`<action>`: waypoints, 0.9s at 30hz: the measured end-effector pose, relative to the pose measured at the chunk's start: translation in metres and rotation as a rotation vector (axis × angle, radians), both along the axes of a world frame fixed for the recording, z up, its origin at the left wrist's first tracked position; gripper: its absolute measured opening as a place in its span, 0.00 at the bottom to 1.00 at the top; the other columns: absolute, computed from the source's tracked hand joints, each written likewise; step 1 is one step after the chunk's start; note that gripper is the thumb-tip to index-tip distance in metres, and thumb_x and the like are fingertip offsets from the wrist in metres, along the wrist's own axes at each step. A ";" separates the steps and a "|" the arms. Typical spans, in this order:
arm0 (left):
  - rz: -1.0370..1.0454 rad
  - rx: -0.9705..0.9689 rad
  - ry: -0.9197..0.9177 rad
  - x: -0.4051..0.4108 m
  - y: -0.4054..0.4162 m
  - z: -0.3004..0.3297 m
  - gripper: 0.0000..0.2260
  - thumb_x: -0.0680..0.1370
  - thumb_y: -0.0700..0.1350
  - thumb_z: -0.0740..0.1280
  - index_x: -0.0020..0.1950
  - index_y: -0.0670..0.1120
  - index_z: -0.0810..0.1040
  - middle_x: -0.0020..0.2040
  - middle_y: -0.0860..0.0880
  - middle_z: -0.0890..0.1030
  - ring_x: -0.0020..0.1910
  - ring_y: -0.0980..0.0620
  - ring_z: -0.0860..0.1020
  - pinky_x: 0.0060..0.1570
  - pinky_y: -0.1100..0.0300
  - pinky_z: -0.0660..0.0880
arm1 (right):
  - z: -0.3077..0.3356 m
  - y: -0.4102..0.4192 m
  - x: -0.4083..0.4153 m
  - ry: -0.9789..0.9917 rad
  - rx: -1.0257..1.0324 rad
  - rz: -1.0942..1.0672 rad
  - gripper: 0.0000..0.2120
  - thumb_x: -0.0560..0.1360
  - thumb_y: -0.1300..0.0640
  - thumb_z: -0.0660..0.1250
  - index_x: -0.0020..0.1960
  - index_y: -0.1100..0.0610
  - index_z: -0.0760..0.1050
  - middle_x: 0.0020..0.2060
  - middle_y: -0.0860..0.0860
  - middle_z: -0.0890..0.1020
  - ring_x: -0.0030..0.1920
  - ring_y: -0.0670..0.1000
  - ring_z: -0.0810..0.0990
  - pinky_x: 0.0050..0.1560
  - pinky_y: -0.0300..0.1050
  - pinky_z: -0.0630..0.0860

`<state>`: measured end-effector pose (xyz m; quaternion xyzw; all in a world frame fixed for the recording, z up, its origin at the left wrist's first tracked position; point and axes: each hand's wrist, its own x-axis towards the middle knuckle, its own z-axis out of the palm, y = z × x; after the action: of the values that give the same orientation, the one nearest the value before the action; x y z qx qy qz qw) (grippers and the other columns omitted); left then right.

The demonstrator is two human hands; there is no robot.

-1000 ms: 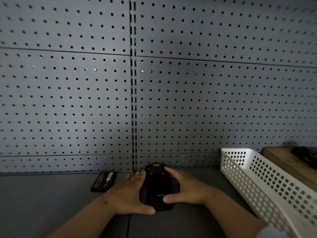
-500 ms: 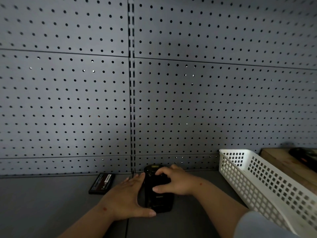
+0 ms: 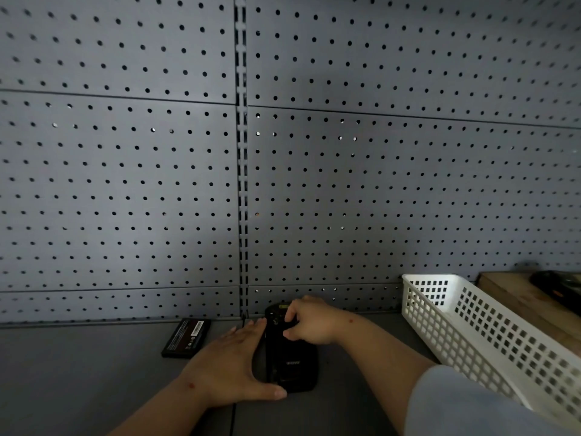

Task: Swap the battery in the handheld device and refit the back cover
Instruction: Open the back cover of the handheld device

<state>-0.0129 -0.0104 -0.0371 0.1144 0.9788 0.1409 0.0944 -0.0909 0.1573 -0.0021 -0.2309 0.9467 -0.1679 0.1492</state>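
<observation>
Right hand (image 3: 309, 325) moved onto handheld device (image 3: 290, 357), lengthwise toward pegboard (image 3: 345, 184).

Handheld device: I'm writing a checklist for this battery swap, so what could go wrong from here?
1. The right hand presses only the far end of the handheld device; the back cover may seat unevenly near the left hand.
2. The loose battery beside the device could be mistaken for the fresh one.
3. Dim light may hide an unlatched edge.
</observation>
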 end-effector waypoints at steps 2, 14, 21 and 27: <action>0.002 0.004 -0.003 0.000 0.000 0.000 0.61 0.48 0.80 0.51 0.73 0.52 0.36 0.77 0.50 0.44 0.75 0.52 0.46 0.69 0.63 0.43 | 0.001 -0.001 0.000 0.022 0.014 0.011 0.19 0.74 0.50 0.65 0.63 0.57 0.70 0.65 0.57 0.68 0.64 0.56 0.68 0.65 0.48 0.68; -0.023 0.072 0.074 0.001 -0.002 -0.001 0.58 0.49 0.79 0.55 0.73 0.57 0.41 0.77 0.55 0.48 0.74 0.54 0.54 0.72 0.59 0.55 | -0.013 0.018 0.006 0.148 -0.188 0.076 0.19 0.73 0.49 0.67 0.61 0.54 0.72 0.55 0.51 0.70 0.60 0.50 0.72 0.57 0.39 0.67; -0.061 0.044 0.089 -0.002 -0.003 -0.002 0.58 0.49 0.79 0.55 0.73 0.56 0.41 0.77 0.56 0.46 0.74 0.54 0.55 0.71 0.59 0.55 | -0.011 0.020 0.006 0.143 -0.199 0.070 0.19 0.73 0.49 0.67 0.62 0.53 0.74 0.51 0.48 0.69 0.59 0.50 0.73 0.56 0.37 0.67; 0.007 0.220 0.132 -0.023 -0.011 -0.003 0.49 0.59 0.79 0.40 0.74 0.54 0.54 0.76 0.55 0.57 0.73 0.59 0.56 0.68 0.67 0.52 | -0.022 0.025 0.009 0.170 -0.266 0.038 0.15 0.78 0.51 0.60 0.63 0.52 0.74 0.62 0.53 0.70 0.63 0.49 0.69 0.66 0.38 0.63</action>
<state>-0.0359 -0.0216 -0.0396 0.1298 0.9619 0.2401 0.0161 -0.0822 0.1820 -0.0236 -0.2797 0.9208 -0.2690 0.0399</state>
